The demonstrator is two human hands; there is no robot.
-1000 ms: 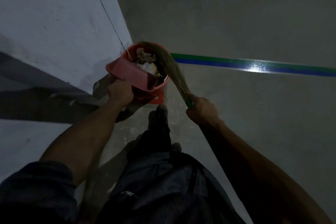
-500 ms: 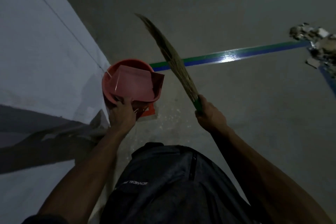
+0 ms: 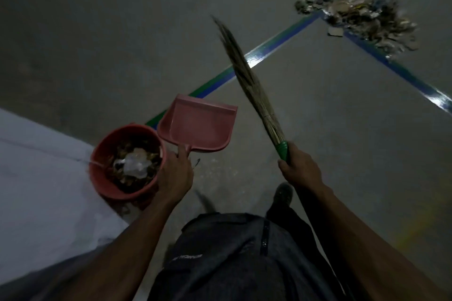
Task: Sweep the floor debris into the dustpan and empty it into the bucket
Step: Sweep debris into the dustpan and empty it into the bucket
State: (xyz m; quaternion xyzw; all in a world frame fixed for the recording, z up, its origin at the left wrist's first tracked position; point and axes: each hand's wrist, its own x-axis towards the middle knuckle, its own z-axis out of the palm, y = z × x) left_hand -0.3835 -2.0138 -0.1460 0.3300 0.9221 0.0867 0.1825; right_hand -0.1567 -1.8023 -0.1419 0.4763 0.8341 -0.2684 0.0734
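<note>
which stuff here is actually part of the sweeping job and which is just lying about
Part of the job:
- dustpan, held by the left hand
- broom, held by the right hand
- bucket, with trash inside
- debris pile on the floor

Just there:
- blue and green floor tape
- white wall beside the bucket

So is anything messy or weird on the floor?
Yes. A debris pile sits at the top right, spilling over the corner of the blue-green floor tape. A few scraps also lie beside the bucket. The dustpan looks empty.
</note>
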